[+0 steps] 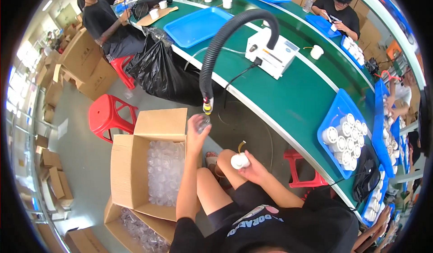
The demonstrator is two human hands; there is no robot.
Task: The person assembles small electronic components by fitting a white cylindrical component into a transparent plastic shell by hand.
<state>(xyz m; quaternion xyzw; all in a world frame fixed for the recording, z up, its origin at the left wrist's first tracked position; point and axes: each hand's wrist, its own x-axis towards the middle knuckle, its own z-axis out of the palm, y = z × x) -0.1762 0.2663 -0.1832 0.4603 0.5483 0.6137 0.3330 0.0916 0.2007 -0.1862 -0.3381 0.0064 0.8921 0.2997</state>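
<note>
Your left hand [195,133] pinches a clear jar [204,122] under the hose nozzle [207,106], right hand [252,169] grips a white lid [239,161]; carton [131,171] mostly full, lots left.

left hand [195,133] holds clear glossy plastic jar [203,123]; right hand [252,169] on smooth white plastic lid [239,161]. matt brown cardboard box [131,171], ribbed black hose [216,50], matt green counter [288,99], glossy blue plastic tray [331,122].
</note>
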